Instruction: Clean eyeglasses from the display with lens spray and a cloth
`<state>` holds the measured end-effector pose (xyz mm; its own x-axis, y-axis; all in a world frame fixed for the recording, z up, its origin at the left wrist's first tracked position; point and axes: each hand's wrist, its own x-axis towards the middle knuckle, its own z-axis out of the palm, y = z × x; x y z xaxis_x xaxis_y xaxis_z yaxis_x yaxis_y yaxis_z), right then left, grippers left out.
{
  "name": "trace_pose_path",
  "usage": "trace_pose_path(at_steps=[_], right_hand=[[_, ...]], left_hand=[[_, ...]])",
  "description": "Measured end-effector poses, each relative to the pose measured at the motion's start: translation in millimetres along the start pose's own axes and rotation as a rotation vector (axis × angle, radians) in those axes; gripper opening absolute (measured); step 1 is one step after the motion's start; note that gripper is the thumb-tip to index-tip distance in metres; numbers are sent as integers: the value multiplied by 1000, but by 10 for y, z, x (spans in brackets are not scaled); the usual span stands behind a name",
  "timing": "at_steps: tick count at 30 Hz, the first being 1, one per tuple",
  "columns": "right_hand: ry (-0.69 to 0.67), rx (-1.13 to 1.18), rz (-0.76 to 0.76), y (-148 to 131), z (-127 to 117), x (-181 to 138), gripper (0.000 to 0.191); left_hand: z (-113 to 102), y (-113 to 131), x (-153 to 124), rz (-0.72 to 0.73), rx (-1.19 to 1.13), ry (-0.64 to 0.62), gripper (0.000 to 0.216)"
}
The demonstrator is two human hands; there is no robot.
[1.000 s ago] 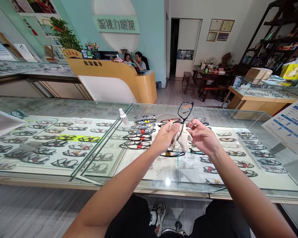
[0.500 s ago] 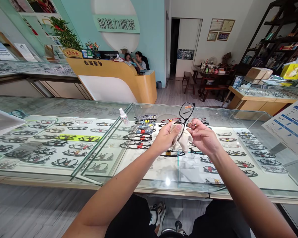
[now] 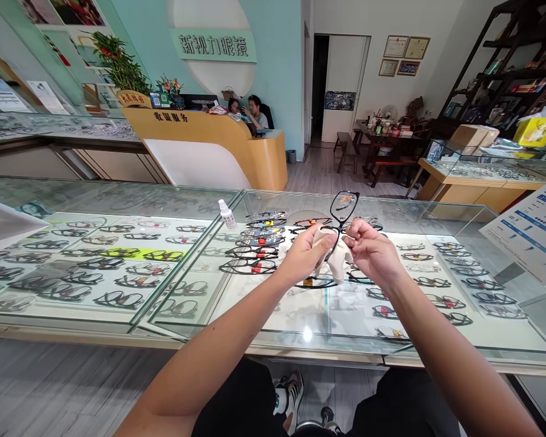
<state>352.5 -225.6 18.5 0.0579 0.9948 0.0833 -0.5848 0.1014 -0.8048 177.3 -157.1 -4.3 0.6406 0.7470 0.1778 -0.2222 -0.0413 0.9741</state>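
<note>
"Glasses (image 3: 340, 223), black-rimmed: held up where?"

"Between both hands, above the glass display case (image 3: 282, 340). Turned on end, with one lens sticking up clear of the fingers and the lower part down in a pale cloth (image 3: 339, 267)."

"And the left hand (image 3: 306, 252)?"

"Closed firmly, thumb on top, gripping the pale cloth about the lower part of the rim. No gap to speak of."

"The right hand (image 3: 370, 246)?"

"Fingers bent inward, tips close together at the cloth's right edge, just beside the rim. Pinching cloth, pinching a temple arm, or merely touching? Impossible to tell, too small to make out."

"Anything near?"

"To the left of the hands, a small white bottle (image 3: 227, 215) with a printed label. Below and around the hands, spectacle frames (image 3: 257, 266) in rows, several with red or yellow tags. Farther left, a bright yellow sheet (image 3: 141, 251) under two more pairs. At the right edge, a leaflet (image 3: 532, 227) with blue bands."

"And beyond?"

"A curved wooden counter (image 3: 200, 139), with two people (image 3: 256, 115) seated low behind its right end and a leafy plant (image 3: 121, 67) near its left end. On the back wall, framed certificates (image 3: 417, 47)."
</note>
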Motion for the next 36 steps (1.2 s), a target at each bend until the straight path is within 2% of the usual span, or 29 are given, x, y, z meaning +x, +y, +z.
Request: trace_pose_path(at_steps=[9,18,36], right_hand=[[-15,-48,-11,19,3,-17,33],[-9,-29,-11,14,53,-27,30],[-95,-88,-23,60,22,-45,28]], left_hand=[[6,58,-25,-9,17,8,54],[11,79,-9,33,-97,55,50],[28,95,-21,19,-51,72,52]])
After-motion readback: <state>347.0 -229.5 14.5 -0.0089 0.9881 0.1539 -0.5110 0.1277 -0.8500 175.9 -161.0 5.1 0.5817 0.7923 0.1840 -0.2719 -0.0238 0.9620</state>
